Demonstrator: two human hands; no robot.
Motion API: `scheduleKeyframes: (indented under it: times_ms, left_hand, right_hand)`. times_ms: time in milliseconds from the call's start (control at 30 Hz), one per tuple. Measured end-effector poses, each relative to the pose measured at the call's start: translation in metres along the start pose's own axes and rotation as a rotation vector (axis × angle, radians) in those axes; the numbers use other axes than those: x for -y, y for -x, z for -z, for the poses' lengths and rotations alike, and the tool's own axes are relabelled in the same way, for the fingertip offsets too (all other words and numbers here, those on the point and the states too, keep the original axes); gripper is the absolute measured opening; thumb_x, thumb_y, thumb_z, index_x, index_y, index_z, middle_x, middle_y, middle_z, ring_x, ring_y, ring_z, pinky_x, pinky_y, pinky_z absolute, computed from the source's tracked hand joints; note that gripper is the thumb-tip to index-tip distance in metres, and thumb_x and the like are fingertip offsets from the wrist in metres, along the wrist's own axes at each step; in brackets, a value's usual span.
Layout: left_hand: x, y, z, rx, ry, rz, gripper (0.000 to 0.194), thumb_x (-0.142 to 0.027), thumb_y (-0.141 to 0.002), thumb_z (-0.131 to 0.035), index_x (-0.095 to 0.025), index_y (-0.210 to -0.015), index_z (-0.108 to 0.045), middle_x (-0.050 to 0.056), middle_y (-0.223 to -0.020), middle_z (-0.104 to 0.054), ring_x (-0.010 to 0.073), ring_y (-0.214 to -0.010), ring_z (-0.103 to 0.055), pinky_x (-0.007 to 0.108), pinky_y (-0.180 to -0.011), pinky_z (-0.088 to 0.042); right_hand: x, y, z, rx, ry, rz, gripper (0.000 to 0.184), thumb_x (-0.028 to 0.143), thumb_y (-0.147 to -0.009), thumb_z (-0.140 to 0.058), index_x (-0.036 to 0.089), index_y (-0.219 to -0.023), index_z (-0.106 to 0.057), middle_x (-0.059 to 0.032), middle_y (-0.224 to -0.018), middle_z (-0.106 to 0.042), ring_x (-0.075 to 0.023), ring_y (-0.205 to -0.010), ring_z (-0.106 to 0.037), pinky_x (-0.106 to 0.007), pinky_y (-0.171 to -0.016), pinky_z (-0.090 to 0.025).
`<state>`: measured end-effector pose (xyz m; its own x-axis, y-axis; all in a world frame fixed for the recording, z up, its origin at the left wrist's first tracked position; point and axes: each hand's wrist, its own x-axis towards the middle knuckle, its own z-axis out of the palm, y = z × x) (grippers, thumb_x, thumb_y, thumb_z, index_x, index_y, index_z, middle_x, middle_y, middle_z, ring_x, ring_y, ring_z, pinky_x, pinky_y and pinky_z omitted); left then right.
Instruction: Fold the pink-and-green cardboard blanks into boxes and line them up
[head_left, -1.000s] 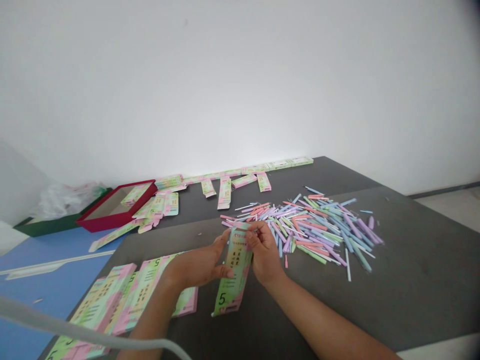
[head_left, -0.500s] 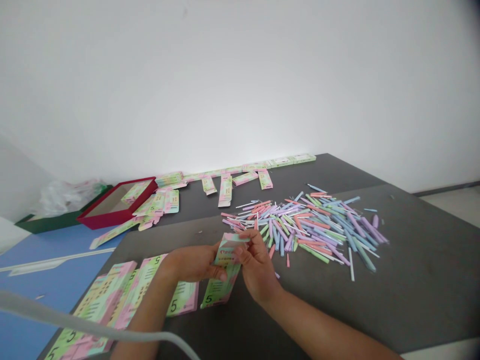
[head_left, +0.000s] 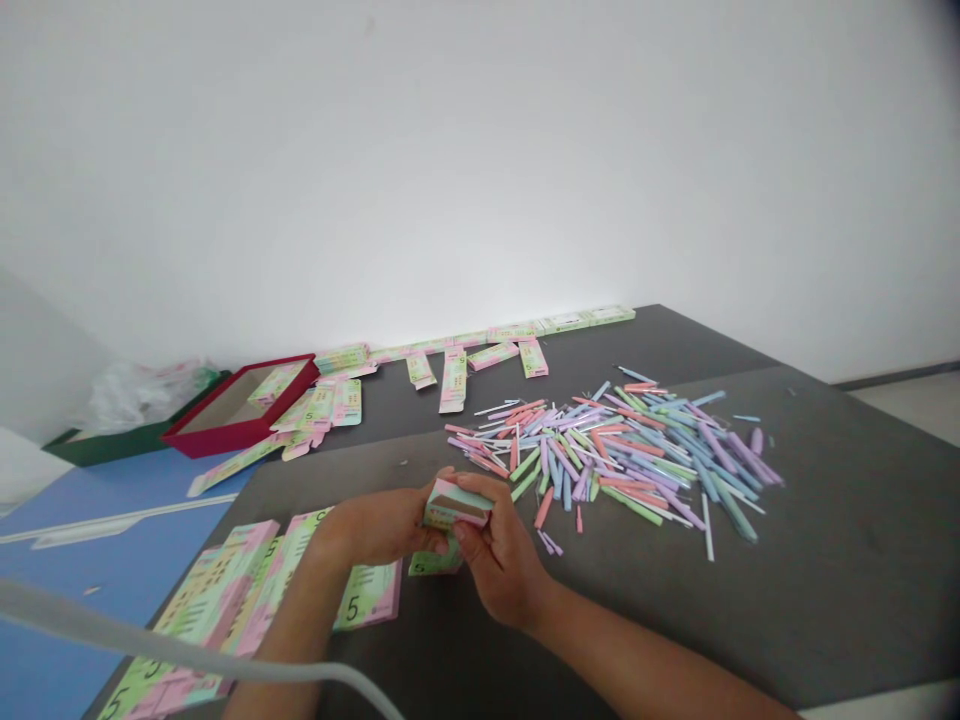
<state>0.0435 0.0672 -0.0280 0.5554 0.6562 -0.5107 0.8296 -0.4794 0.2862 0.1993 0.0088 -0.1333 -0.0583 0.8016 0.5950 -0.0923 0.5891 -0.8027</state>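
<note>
Right of the near-left stack (head_left: 217, 590), the left hand (head_left: 394, 525) grips the left side of the box (head_left: 459, 503), whose long axis looks steeply tilted and foreshortened between both hands, its end marked 5 low. From the right, the right hand (head_left: 504, 565) clamps the raised end and is the nearer to it, with the pens (head_left: 637, 450) farther right.

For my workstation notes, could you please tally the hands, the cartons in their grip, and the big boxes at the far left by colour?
Hands, left hand and right hand: 2
Held printed carton: 1
Red box: 1
Green box: 1
Total: 5
</note>
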Motion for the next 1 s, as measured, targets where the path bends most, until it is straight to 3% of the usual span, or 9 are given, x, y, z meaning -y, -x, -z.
scheduleKeyframes:
  times_ms: [233, 433, 567, 800, 1000]
  left_hand:
    - [-0.002, 0.002, -0.002, -0.008, -0.001, 0.033, 0.028, -0.029, -0.084, -0.057, -0.022, -0.110, -0.065, 0.005, -0.112, -0.071, 0.0268, -0.098, -0.066, 0.034, -0.086, -0.049]
    - [-0.008, 0.005, 0.000, -0.004, 0.006, 0.013, 0.032, -0.036, -0.088, -0.055, -0.023, -0.116, -0.063, 0.005, -0.113, -0.071, 0.0256, -0.097, -0.066, 0.032, -0.082, -0.049]
    - [-0.011, 0.005, 0.001, 0.002, -0.034, 0.070, 0.035, -0.031, -0.084, -0.057, -0.021, -0.118, -0.062, 0.007, -0.112, -0.071, 0.0269, -0.096, -0.067, 0.034, -0.082, -0.050]
    - [-0.012, 0.005, 0.002, 0.017, -0.080, 0.085, 0.028, -0.030, -0.083, -0.058, -0.021, -0.108, -0.064, 0.008, -0.113, -0.070, 0.0268, -0.097, -0.066, 0.035, -0.088, -0.048]
    - [-0.019, 0.006, 0.003, 0.053, -0.108, 0.074, 0.024, -0.029, -0.084, -0.055, -0.018, -0.105, -0.063, 0.010, -0.108, -0.070, 0.0287, -0.096, -0.067, 0.037, -0.084, -0.050]
  right_hand:
    - [0.002, -0.006, 0.002, 0.027, 0.012, 0.101, 0.039, 0.017, -0.095, -0.044, 0.028, -0.132, -0.042, -0.0092, -0.131, -0.051, -0.0211, -0.125, -0.048, -0.041, -0.106, -0.039]
    - [0.003, -0.006, 0.004, 0.032, -0.158, 0.133, 0.031, 0.032, -0.095, -0.048, 0.027, -0.125, -0.050, -0.0105, -0.126, -0.053, -0.0241, -0.121, -0.051, -0.044, -0.101, -0.042]
    - [0.005, -0.007, 0.003, -0.008, -0.171, 0.091, 0.021, 0.030, -0.097, -0.045, 0.026, -0.111, -0.059, -0.0085, -0.119, -0.058, -0.0214, -0.113, -0.056, -0.039, -0.096, -0.044]
    - [0.005, -0.010, 0.004, -0.096, -0.251, -0.059, 0.018, 0.024, -0.095, -0.050, 0.026, -0.110, -0.059, -0.0031, -0.102, -0.065, -0.0156, -0.091, -0.062, -0.028, -0.080, -0.049]
    - [0.005, -0.012, 0.001, -0.167, -0.377, -0.176, 0.010, 0.026, -0.091, -0.056, 0.022, -0.097, -0.062, -0.0031, -0.093, -0.067, -0.0164, -0.084, -0.063, -0.029, -0.076, -0.049]
